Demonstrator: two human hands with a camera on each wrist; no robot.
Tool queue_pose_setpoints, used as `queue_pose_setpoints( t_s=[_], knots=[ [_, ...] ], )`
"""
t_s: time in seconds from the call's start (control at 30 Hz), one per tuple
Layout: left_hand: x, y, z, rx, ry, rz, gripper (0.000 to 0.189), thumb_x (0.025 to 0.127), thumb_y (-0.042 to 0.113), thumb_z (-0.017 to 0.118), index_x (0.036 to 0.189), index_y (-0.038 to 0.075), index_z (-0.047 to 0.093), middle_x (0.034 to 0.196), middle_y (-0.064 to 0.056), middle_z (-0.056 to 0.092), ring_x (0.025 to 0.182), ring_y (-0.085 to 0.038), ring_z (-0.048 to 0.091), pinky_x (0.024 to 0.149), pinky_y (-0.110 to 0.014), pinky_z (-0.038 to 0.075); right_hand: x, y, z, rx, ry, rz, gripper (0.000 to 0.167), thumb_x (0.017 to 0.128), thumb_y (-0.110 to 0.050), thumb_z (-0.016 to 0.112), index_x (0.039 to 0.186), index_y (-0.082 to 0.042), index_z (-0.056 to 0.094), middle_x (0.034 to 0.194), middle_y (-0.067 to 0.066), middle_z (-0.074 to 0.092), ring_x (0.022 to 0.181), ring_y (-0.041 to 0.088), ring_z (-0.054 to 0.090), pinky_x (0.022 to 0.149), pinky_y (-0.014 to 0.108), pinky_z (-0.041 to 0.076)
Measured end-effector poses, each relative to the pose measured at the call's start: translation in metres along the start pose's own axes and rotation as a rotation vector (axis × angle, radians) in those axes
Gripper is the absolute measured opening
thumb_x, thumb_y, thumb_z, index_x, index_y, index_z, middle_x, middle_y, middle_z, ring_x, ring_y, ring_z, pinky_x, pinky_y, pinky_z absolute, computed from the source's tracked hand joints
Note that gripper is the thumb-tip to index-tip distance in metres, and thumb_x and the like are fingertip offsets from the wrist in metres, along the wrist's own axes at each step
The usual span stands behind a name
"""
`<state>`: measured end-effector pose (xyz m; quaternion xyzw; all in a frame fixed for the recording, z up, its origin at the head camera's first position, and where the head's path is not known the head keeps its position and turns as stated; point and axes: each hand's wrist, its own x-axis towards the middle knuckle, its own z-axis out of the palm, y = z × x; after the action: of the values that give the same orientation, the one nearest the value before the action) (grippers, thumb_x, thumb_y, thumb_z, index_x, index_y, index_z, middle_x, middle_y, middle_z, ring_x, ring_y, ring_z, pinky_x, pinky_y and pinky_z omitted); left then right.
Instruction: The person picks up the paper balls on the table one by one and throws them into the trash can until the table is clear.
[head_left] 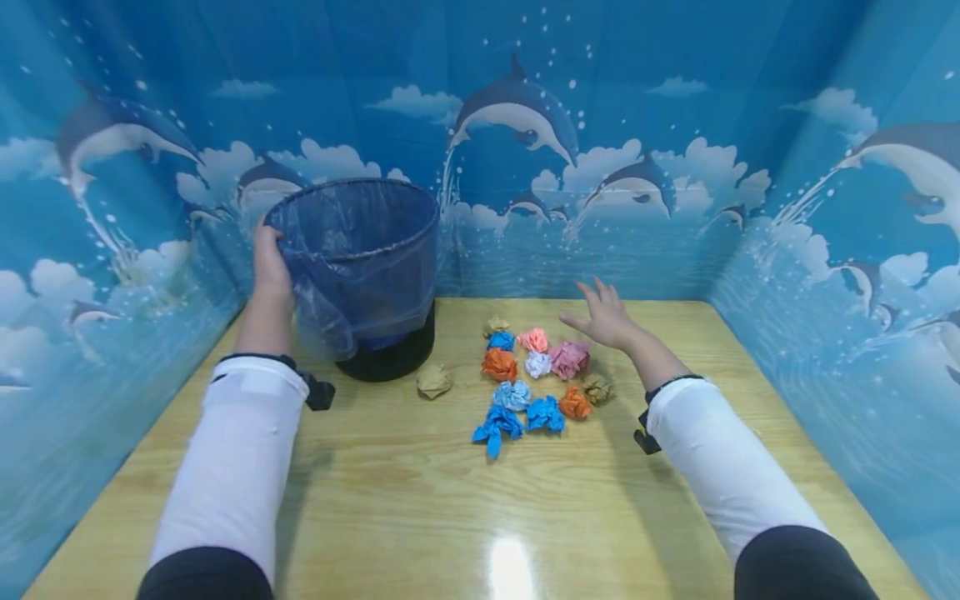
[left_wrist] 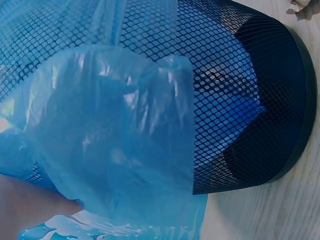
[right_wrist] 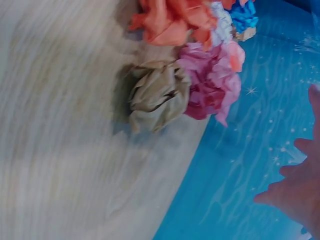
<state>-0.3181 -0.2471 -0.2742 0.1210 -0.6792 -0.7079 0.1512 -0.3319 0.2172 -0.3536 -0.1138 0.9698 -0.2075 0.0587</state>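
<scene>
- Ball of mauve paper (head_left: 570,359) at seven o'clock from right hand (head_left: 606,321) (the nearer; roundish, no long axis)
- Spread, released right fingers (head_left: 602,291); gripping bin (head_left: 393,354) with left hand (head_left: 272,265)

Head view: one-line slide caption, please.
Left grip holds a bag-lined bin while the right grip hovers near crumpled, multicoloured paper balls on the table.

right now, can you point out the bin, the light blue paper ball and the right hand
Bin (head_left: 392,354), head view: bare black lower wall
Light blue paper ball (head_left: 512,395), head view: crumpled middle
Right hand (head_left: 606,320), head view: middle of the hand
</scene>
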Motion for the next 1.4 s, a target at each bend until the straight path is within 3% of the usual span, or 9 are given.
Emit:
queue_pose_setpoints(
  t_s=[0.23,0.43,0.5,0.83,1.4],
  knots=[
    [0.0,0.0,0.0,-0.003,-0.001,-0.002,0.06,0.099,0.036,0.02,0.156,0.032,0.003,0.162,0.014,-0.004,0.149,-0.009,-0.003,0.117,-0.034,0.012,0.001,0.011,0.011,0.062,-0.079,-0.035,0.085,0.098,-0.044,0.051,0.155,-0.003,0.003,0.158,0.03,-0.008,0.144,0.051,-0.003,0.112,0.066,0.01],
    [0.001,-0.001,-0.001,-0.011,-0.003,-0.017,0.059,0.099,0.034,0.02,0.156,0.033,0.005,0.162,0.014,0.0,0.148,-0.008,0.004,0.11,-0.031,0.018,0.001,0.012,0.024,0.099,-0.121,-0.062,0.086,0.097,-0.042,0.054,0.155,-0.001,0.005,0.157,0.032,-0.004,0.144,0.051,0.0,0.112,0.064,0.011],
    [0.001,-0.001,-0.001,-0.013,-0.007,-0.026,0.06,0.099,0.035,0.02,0.156,0.034,0.003,0.162,0.015,-0.003,0.149,-0.008,0.001,0.109,-0.032,0.017,0.002,0.013,0.027,0.1,-0.13,-0.07,0.086,0.096,-0.043,0.055,0.155,-0.002,0.006,0.157,0.032,-0.003,0.144,0.05,0.002,0.113,0.064,0.012],
    [0.0,-0.001,-0.002,-0.023,-0.023,-0.031,0.06,0.099,0.039,0.021,0.155,0.037,0.0,0.162,0.016,-0.005,0.149,-0.009,-0.002,0.112,-0.033,0.014,0.001,0.019,0.037,0.089,-0.15,-0.133,0.081,0.094,-0.024,0.062,0.152,0.004,0.013,0.155,0.035,0.01,0.142,0.052,0.011,0.113,0.062,0.015],
    [-0.001,-0.001,-0.002,-0.004,-0.005,-0.037,0.06,0.099,0.039,0.022,0.155,0.037,0.0,0.162,0.015,-0.009,0.149,-0.011,-0.008,0.116,-0.037,0.011,0.009,0.016,0.053,0.035,-0.215,-0.109,0.078,0.091,-0.023,0.065,0.149,0.008,0.022,0.153,0.035,0.018,0.141,0.05,0.019,0.113,0.057,0.022]
  ],
)
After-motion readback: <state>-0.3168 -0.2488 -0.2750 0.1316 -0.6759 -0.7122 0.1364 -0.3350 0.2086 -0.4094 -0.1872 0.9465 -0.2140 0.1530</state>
